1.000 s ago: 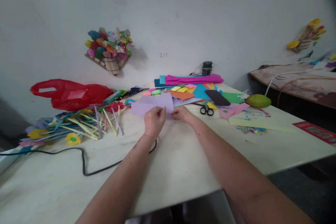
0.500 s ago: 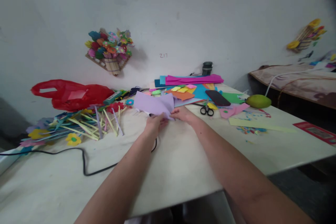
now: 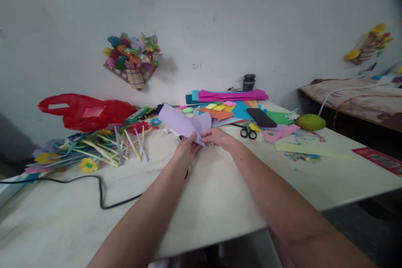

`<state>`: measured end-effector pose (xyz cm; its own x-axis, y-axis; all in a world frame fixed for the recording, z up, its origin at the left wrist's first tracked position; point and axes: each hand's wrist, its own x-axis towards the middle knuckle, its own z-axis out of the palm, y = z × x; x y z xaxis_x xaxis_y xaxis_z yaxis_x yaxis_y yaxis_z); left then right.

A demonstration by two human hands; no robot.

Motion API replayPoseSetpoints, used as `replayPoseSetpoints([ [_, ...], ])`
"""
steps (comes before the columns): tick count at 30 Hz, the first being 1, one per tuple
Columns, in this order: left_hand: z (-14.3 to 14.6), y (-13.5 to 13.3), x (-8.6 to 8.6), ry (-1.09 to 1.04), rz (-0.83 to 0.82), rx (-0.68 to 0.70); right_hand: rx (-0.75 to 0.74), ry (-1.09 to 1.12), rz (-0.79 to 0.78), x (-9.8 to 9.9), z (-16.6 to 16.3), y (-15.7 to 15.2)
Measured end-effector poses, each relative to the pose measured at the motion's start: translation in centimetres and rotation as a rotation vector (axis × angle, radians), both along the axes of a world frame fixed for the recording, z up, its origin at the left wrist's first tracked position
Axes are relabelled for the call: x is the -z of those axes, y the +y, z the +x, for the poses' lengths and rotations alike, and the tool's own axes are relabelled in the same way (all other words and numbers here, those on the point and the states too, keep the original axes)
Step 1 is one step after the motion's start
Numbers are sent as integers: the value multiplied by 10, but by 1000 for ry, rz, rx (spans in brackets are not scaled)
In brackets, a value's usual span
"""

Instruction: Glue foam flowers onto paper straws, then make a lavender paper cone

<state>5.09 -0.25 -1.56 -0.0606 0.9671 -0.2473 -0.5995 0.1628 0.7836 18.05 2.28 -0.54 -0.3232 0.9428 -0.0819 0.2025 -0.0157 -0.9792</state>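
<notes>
A lilac paper sheet [image 3: 182, 121] is lifted off the white table [image 3: 213, 192], tilted up toward the left. My left hand [image 3: 187, 149] pinches its near lower edge, fingers closed on it. My right hand [image 3: 216, 137] grips the same sheet at its right lower corner, touching the left hand's fingertips. Both forearms reach in from the bottom edge.
Black scissors [image 3: 248, 132] and a dark phone [image 3: 261, 117] lie right of the hands among coloured paper sheets [image 3: 230, 96]. Paper strips and flowers [image 3: 94, 148] and a red plastic bag [image 3: 84, 111] sit left. A black cable [image 3: 100, 188] crosses the table. A green fruit [image 3: 310, 122] rests at right.
The lilac sheet lay flat on the table, then both hands lifted it; its far left end now stands higher. My left hand turned from on top of the sheet to under its near edge.
</notes>
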Motion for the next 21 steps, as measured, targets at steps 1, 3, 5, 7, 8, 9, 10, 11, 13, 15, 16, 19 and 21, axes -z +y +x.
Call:
replayPoseSetpoints([
  [1, 0, 0, 0, -9, 10, -3, -4, 2, -4, -1, 0, 0],
  [3, 0, -1, 0, -17, 26, -7, -10, 0, -7, -2, 0, -1],
  [5, 1, -2, 0, -15, 36, -8, -11, -2, -10, -1, 1, 0],
  [7, 1, -2, 0, -11, 46, -11, -16, -1, -12, 1, 1, 2],
  [8, 0, -2, 1, -9, 48, -18, -18, 0, -10, 2, 0, 3],
  [9, 0, -1, 2, -8, 50, -31, -21, 2, -5, 2, 0, 4],
  [10, 0, 0, 3, -7, 55, -45, -24, 2, -1, 3, -1, 4],
  [11, 0, 1, 5, -5, 62, -62, -25, 1, 5, 3, -1, 4],
  [13, -1, 2, 6, -1, 86, -97, -25, 0, 16, 3, -3, 3],
  [15, -1, 2, 7, -2, 120, -124, -34, -3, 31, 3, -5, 2],
  [16, -1, 2, 7, -4, 139, -136, -39, -4, 39, 3, -5, 2],
  [19, 0, 1, 6, -5, 197, -163, -46, -22, 61, 3, -6, 2],
  [21, -1, 1, 7, -1, 231, -177, -40, -37, 72, 3, -6, 2],
])
